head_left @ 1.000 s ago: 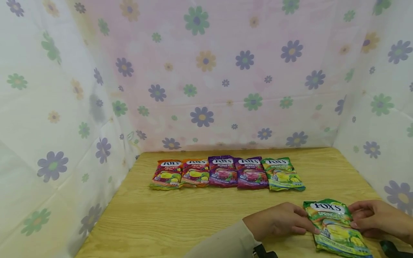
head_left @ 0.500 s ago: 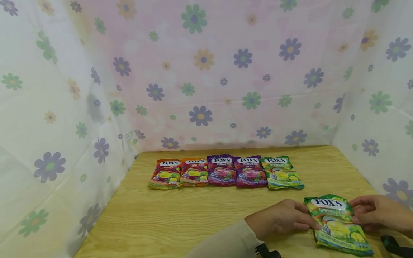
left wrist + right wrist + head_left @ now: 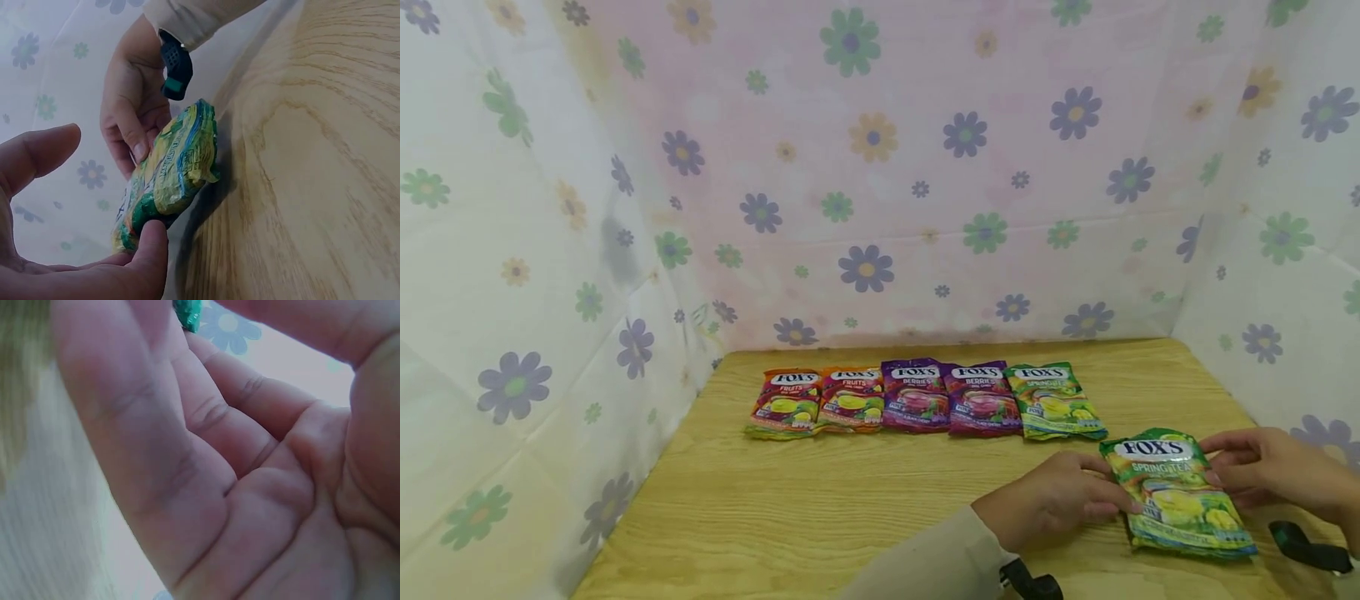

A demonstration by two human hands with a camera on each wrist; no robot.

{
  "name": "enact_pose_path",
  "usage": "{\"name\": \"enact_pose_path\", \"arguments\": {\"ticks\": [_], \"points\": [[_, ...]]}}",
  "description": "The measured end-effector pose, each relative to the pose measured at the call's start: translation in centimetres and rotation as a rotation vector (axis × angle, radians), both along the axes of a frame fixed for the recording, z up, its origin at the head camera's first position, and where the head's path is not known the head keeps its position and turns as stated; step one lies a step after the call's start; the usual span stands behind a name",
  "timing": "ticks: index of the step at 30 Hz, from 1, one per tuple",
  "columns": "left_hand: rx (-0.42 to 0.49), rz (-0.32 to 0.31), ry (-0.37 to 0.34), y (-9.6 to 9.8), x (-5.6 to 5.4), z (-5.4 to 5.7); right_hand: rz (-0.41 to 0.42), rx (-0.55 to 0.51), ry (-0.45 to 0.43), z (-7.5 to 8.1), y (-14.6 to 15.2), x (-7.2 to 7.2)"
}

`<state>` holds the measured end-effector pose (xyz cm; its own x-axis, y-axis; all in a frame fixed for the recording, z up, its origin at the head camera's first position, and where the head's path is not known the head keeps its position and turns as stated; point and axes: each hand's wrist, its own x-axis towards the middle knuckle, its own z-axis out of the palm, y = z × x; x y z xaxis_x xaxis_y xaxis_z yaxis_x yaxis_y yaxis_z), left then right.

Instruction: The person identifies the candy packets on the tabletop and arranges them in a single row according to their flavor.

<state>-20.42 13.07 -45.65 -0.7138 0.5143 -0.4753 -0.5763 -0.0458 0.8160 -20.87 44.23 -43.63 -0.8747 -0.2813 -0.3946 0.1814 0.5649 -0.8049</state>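
Note:
A green and yellow bag of Fox's Spring Tea candy [image 3: 1176, 492] is held a little above the table at the right front. My right hand [image 3: 1273, 471] grips its right edge, thumb at the front and fingers partly behind. At the left edge my left hand [image 3: 1060, 496] holds it with the fingertips. In the left wrist view the bag [image 3: 178, 162] tilts between both hands, and one left fingertip touches its edge. Only a green corner of the bag [image 3: 189, 314] shows past the fingers in the right wrist view.
At the back lies a row of candy bags: orange Fruits bags [image 3: 786, 408], purple Berries bags [image 3: 917, 400] and another green Spring Tea bag [image 3: 1056, 404]. The wooden table [image 3: 812, 500] is enclosed by flowered cloth [image 3: 917, 167] at the back and sides.
Both hands have moved the Spring Tea bag away from me, up and slightly left in the head view, nearer to the row. The bags in the row have stayed put.

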Motion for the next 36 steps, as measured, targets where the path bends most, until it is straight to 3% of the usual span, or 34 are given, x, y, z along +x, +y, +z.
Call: {"name": "enact_pose_path", "arguments": {"ticks": [13,18,24,36], "points": [[0.085,0.06,0.087,-0.1,-1.6,0.6,-0.041,0.031,0.114,1.2,-0.5,-1.6],[0.091,0.129,0.11,0.5,-2.3,0.9,-0.048,0.052,0.161,1.6,-0.7,-2.5],[0.192,0.144,0.102,0.4,-3.4,1.8,-0.059,0.051,0.223,2.0,-1.0,-3.7],[0.257,0.201,0.103,0.8,-5.6,2.4,-0.199,0.023,0.302,2.6,-2.1,-5.6]]}}
